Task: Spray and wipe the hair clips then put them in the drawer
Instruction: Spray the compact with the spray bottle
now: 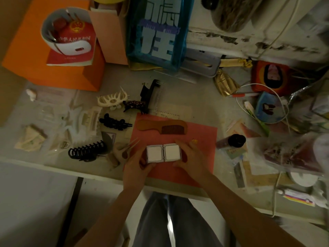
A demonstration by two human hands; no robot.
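Several hair clips lie on the left half of the table: a black claw clip [87,151], a black beaded clip [114,123], a cream claw clip [112,100], a speckled dark clip [134,105], a white clip [90,119] and a tall black clip [149,91]. Over a pink mat [201,139] both hands hold an opened folding compact mirror [163,152]. My left hand [137,164] grips its left edge. Its right edge is held by my right hand [189,155]. A dark bottle with a black cap [231,141] lies to the right of the mat.
A wooden comb [162,127] lies on the mat beyond the mirror. An orange box [53,68] with a red booklet and white holder stands back left, a blue bag [156,32] back centre. Cables, pouches and plastic wrap crowd the right side. The table's front edge [99,175] is near my legs.
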